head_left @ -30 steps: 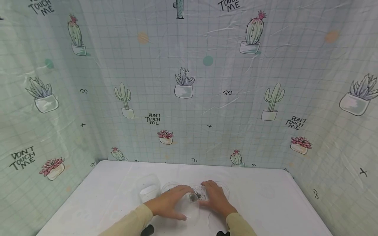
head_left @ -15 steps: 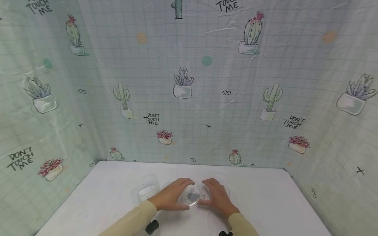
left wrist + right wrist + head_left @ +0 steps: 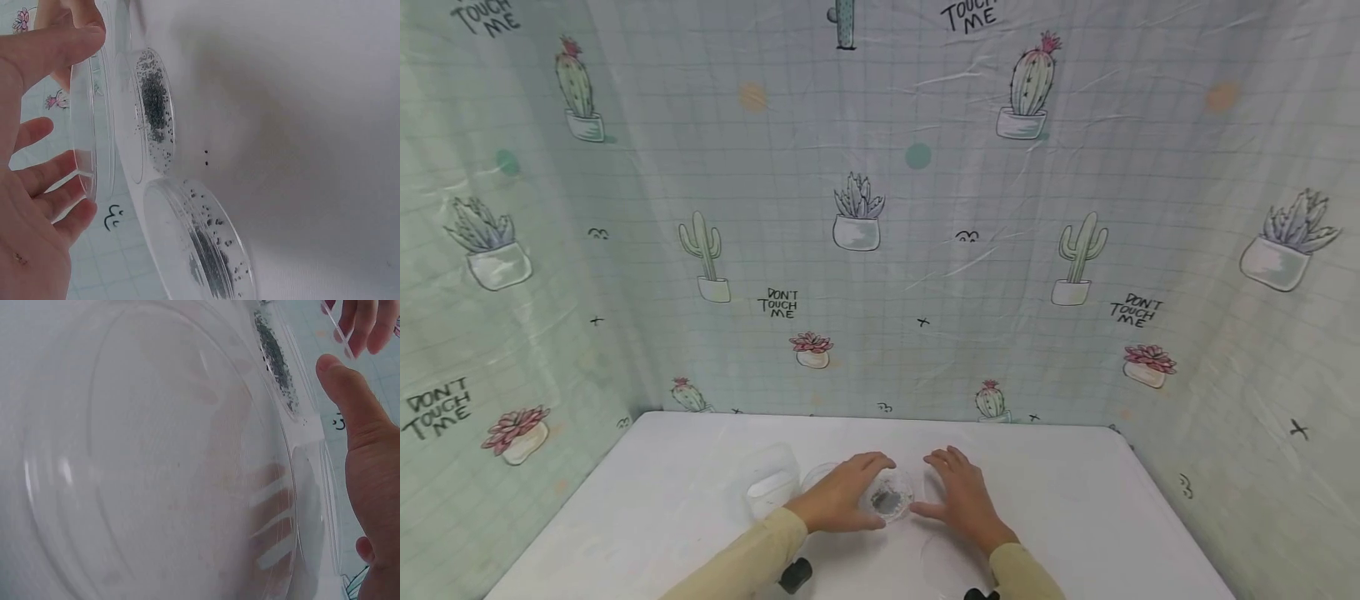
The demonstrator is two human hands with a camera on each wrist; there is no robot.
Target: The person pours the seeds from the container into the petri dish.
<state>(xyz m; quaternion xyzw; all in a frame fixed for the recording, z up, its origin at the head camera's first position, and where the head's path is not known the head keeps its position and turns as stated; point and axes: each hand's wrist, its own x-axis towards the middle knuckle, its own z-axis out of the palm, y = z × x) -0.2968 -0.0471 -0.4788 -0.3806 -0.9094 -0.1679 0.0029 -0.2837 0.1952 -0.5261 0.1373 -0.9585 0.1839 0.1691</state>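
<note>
At the centre of our clock, we see a clear dish (image 3: 162, 161) of dark grains on a white table (image 3: 1067, 508). Just above and apart from it hangs a clear lid (image 3: 85, 128). Our left hand (image 3: 841, 497), at nine o'clock, pinches the lid between thumb and fingers; our right hand (image 3: 962, 500), at three, has fingers spread and curved, apparently holding nothing. We'd do well to grip the rim lightly, lid level, wrists off the dishes. Two loose grains (image 3: 206, 157) dot the table. A cactus-printed curtain (image 3: 880, 292) hangs at twelve.
</note>
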